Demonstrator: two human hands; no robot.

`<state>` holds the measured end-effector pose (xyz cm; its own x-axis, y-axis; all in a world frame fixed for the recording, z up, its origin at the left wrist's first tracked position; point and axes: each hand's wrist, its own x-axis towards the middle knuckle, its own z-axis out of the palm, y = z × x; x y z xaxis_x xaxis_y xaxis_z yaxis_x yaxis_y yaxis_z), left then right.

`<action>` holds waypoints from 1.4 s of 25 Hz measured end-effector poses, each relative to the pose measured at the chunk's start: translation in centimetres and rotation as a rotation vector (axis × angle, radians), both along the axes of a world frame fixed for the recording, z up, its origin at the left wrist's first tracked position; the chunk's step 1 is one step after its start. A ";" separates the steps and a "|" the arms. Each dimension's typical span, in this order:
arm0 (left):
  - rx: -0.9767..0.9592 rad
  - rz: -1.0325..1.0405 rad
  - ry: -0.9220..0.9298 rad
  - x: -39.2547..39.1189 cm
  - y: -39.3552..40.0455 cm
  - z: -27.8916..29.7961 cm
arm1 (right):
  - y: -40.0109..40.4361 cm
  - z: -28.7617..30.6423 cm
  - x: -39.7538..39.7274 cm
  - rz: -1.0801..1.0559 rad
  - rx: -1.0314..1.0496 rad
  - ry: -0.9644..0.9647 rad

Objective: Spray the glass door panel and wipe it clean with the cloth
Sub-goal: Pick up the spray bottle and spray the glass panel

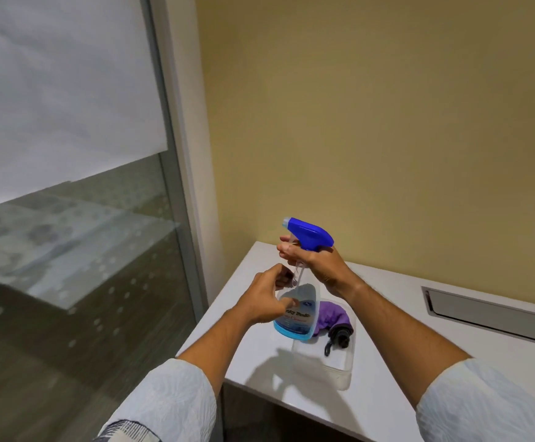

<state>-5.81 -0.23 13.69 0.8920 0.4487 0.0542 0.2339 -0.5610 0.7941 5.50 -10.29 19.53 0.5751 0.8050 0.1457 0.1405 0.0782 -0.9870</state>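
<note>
hands (261,298) hold spray bottle (298,301) upright; nozzle (287,222) leftward

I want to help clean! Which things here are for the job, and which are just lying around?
For the job:
spray bottle, held by right hand and left hand
glass door
purple cloth

Just lying about:
clear tray
black strap thing
metal flap in the white counter

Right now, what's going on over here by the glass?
A person holds a spray bottle above a white counter: the right hand grips its neck under the blue trigger head, and the left hand steadies its body. A purple cloth lies in a clear tray. The glass door panel hasn't been touched.
</note>
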 end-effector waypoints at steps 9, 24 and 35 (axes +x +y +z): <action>0.453 0.340 0.095 -9.9 -5.2 2.5 | -0.7 1.0 -7.2 0.196 0.053 -0.034; 1.015 1.101 0.520 -38.3 -9.8 8.4 | 1.2 4.7 -31.5 0.570 0.174 -0.071; 1.092 1.419 0.615 -61.3 -24.1 14.4 | -7.7 9.4 -55.3 0.702 0.281 -0.126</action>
